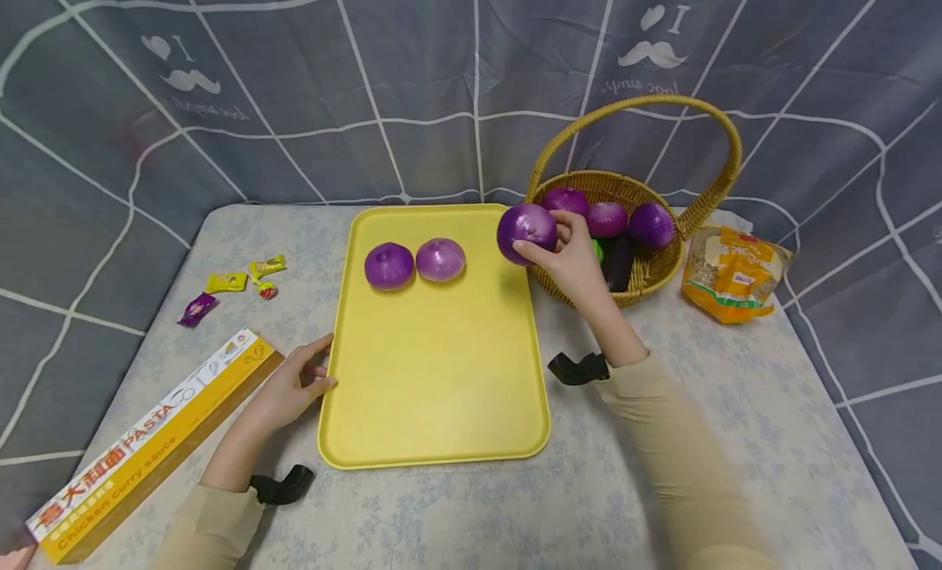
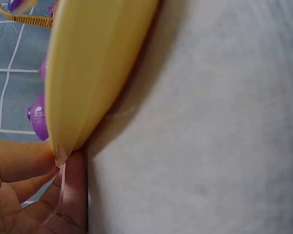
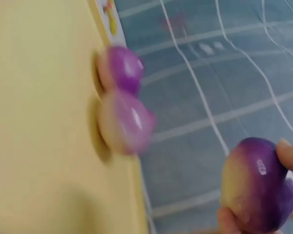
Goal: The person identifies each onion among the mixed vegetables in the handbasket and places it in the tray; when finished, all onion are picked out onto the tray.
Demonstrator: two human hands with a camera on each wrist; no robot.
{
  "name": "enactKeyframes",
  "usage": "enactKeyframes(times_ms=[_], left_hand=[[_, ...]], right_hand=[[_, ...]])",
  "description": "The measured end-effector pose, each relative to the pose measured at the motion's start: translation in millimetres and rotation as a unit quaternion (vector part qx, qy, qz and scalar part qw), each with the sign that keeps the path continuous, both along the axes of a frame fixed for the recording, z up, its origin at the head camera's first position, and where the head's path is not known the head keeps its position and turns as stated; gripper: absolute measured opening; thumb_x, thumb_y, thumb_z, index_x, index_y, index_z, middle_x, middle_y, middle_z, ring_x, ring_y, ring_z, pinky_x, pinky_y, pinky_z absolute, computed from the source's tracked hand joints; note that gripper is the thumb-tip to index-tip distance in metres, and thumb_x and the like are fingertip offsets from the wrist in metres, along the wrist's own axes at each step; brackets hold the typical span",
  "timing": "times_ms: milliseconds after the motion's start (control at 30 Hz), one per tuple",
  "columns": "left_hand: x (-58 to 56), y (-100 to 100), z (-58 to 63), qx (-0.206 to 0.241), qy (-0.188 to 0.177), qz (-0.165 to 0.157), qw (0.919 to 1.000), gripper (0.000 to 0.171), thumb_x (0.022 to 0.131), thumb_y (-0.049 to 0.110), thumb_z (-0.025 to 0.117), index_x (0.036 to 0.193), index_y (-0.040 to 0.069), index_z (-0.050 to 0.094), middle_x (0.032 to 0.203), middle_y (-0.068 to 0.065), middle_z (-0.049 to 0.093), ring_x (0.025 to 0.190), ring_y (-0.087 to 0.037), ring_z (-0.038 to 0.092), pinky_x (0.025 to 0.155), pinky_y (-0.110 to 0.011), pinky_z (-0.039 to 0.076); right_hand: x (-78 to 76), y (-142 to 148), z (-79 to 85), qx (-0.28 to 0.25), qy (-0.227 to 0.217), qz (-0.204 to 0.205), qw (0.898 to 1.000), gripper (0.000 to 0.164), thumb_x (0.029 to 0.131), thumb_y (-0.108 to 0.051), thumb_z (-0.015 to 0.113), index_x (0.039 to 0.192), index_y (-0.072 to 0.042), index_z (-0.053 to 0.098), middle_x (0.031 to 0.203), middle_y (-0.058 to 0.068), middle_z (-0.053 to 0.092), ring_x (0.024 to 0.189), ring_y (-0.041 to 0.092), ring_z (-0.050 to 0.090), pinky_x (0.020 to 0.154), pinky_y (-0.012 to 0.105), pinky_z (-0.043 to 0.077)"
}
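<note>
A purple onion (image 1: 527,234) is gripped between the thumb and fingers of my right hand (image 1: 570,255), held up over the tray's back right corner beside the basket. The right wrist view shows the same onion (image 3: 259,185) with fingertips around it. Two more onions, a dark purple one (image 1: 389,266) and a paler one (image 1: 441,260), sit side by side on the yellow tray (image 1: 434,374) near its back left. My left hand (image 1: 293,386) is at the tray's left edge, pinching the rim (image 2: 63,141) between thumb and fingers.
A wicker basket (image 1: 540,285) with a tall handle holds several onions (image 1: 651,225) and a dark eggplant (image 1: 620,263). Right of it stands an orange food bag (image 1: 736,274). A pasta box (image 1: 154,447) and small wrapped candies (image 1: 226,282) lie left of the tray. A grey curtain hangs behind.
</note>
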State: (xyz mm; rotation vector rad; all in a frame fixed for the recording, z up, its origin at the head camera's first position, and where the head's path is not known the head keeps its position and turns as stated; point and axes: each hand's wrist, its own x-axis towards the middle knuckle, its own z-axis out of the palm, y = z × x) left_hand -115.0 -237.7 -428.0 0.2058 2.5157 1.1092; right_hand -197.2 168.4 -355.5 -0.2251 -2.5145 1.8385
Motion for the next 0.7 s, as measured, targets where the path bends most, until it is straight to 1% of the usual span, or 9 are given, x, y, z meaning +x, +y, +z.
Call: enactKeyframes(times_ms=[67, 133, 233, 300, 367, 533, 700], left_hand=[[0.3, 0, 0.2, -0.004, -0.001, 0.0, 1.0, 0.069, 0.097, 0.006, 0.058, 0.156, 0.001, 0.022, 0.142, -0.025, 0.04, 0.1, -0.024, 0.052, 0.078, -0.026, 0.045], [0.6, 1, 0.2, -0.006, -0.001, 0.001, 1.0, 0.069, 0.097, 0.007, 0.058, 0.156, 0.001, 0.022, 0.142, -0.025, 0.04, 0.1, -0.024, 0.052, 0.078, -0.026, 0.044], [1.0, 0, -0.1, -0.007, -0.001, 0.002, 1.0, 0.069, 0.097, 0.008, 0.059, 0.156, 0.002, 0.023, 0.141, -0.024, 0.041, 0.1, -0.024, 0.051, 0.078, -0.026, 0.044], [1.2, 0, -0.9, -0.007, -0.002, 0.003, 1.0, 0.07, 0.097, 0.008, 0.059, 0.156, 0.002, 0.023, 0.141, -0.024, 0.041, 0.099, -0.023, 0.051, 0.077, -0.025, 0.044], [1.1, -1, -1.7, -0.007, -0.002, 0.003, 1.0, 0.07, 0.097, 0.009, 0.06, 0.156, 0.002, 0.023, 0.141, -0.024, 0.041, 0.099, -0.023, 0.051, 0.077, -0.025, 0.044], [0.0, -1, -3.1, -0.005, 0.003, 0.0, 1.0, 0.07, 0.097, 0.008, 0.061, 0.156, 0.001, 0.024, 0.14, -0.024, 0.042, 0.098, -0.023, 0.051, 0.076, -0.023, 0.044], [-0.3, 0, -2.6, -0.004, 0.008, 0.001, 1.0, 0.07, 0.096, 0.008, 0.061, 0.155, 0.001, 0.024, 0.14, -0.024, 0.043, 0.097, -0.022, 0.05, 0.075, -0.023, 0.044]], right_hand=[[-2.7, -16, -9.4, -0.031, -0.012, 0.009, 0.999, 0.081, 0.084, -0.027, 0.079, 0.145, -0.005, 0.031, 0.141, 0.021, 0.051, 0.131, 0.03, 0.049, 0.11, 0.042, 0.041], [-5.1, -30, -19.6, -0.032, -0.023, 0.015, 0.999, 0.079, 0.084, -0.028, 0.078, 0.144, -0.004, 0.032, 0.139, 0.021, 0.051, 0.129, 0.031, 0.051, 0.108, 0.043, 0.042], [-8.5, -48, -35.1, 0.011, -0.033, 0.013, 0.999, 0.077, 0.084, -0.034, 0.077, 0.142, -0.004, 0.035, 0.137, 0.022, 0.053, 0.126, 0.032, 0.053, 0.104, 0.044, 0.045], [-10.2, -57, -44.2, 0.041, -0.039, 0.004, 0.998, 0.077, 0.084, -0.037, 0.076, 0.14, -0.003, 0.036, 0.134, 0.023, 0.054, 0.122, 0.033, 0.055, 0.102, 0.045, 0.046], [-11.4, -63, -51.1, 0.061, -0.044, -0.009, 0.997, 0.076, 0.085, -0.039, 0.075, 0.14, -0.002, 0.037, 0.132, 0.024, 0.056, 0.121, 0.034, 0.057, 0.101, 0.044, 0.046], [-15.5, -71, -59.8, 0.067, -0.055, -0.027, 0.996, 0.072, 0.089, -0.038, 0.071, 0.139, 0.001, 0.038, 0.134, 0.025, 0.054, 0.123, 0.034, 0.055, 0.105, 0.043, 0.044], [-23.4, -74, -65.4, 0.051, -0.076, -0.017, 0.996, 0.072, 0.092, -0.036, 0.067, 0.142, 0.005, 0.037, 0.142, 0.025, 0.048, 0.13, 0.034, 0.051, 0.109, 0.041, 0.042]])
